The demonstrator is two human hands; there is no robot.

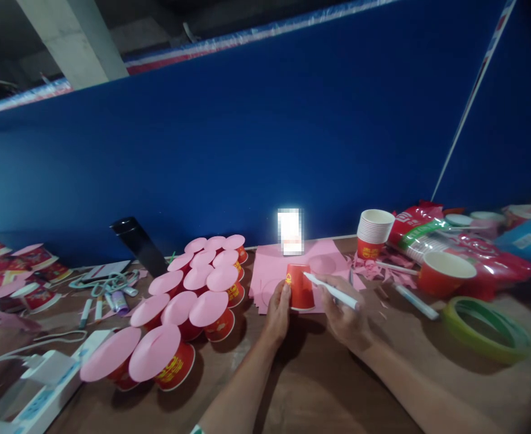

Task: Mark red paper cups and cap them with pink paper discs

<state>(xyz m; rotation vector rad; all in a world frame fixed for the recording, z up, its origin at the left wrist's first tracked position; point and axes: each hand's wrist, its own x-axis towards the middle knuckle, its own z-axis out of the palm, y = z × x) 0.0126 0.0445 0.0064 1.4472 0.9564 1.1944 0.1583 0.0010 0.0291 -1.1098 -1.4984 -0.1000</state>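
My left hand [278,310] grips the side of an upside-down red paper cup [299,286] that stands on a sheet of pink paper [269,271]. My right hand [344,310] is closed on a white pen [333,290], with its tip against the right side of the cup near the base. Faint circles show on the pink paper beside the cup.
Several upside-down red cups capped with pink discs [193,301] stand to the left. A stack of cups [373,232], a single upright cup [443,272], a red bag [464,253], a green tape roll [486,328], markers [412,300] and a power strip [43,386] lie around.
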